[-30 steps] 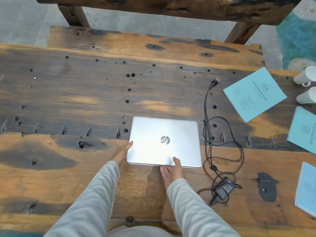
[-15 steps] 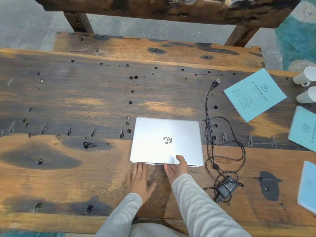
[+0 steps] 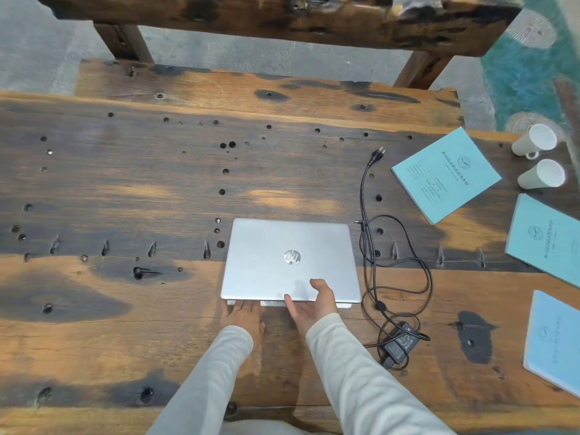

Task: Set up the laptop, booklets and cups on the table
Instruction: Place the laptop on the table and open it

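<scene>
A silver laptop [image 3: 290,260] lies on the wooden table [image 3: 125,199], its lid lifted a crack at the near edge. My right hand [image 3: 310,301] grips that lid edge, thumb on top and fingers under it. My left hand [image 3: 243,317] lies flat on the table with its fingertips against the laptop's base. Three light-blue booklets lie at the right: one far [image 3: 445,178], one middle [image 3: 547,238], one near [image 3: 555,340]. Two white cups [image 3: 533,142] [image 3: 541,178] lie on their sides at the far right.
A black charger brick [image 3: 400,342] with its looped cable [image 3: 398,246] and plug [image 3: 376,155] lies right of the laptop. A wooden bench [image 3: 266,86] stands beyond the table's far edge. The table's left half shows only holes and dark stains.
My left hand moved from the laptop's left side to the front edge and now lies flat there. My right hand has raised the lid edge slightly.
</scene>
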The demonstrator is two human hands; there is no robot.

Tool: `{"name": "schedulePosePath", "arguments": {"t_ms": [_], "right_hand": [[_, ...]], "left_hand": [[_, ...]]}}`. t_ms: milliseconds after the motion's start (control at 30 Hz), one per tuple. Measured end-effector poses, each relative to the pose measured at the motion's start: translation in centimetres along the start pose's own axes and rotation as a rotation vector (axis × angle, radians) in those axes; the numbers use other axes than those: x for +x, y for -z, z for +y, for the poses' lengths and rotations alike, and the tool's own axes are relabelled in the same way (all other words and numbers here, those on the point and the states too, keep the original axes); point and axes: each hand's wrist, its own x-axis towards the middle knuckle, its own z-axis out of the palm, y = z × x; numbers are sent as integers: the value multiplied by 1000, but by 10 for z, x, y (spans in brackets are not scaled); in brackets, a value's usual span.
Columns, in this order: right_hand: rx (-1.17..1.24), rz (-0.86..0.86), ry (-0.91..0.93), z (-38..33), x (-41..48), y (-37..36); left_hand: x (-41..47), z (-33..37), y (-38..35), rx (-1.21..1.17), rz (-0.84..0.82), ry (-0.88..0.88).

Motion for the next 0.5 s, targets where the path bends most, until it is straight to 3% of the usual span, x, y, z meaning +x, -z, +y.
{"name": "schedulePosePath", "arguments": {"t_ms": [500], "right_hand": [[36,-191,44,-43,-64,-32]], "left_hand": [[1,-4,-7,-20,-76,-22]]}}
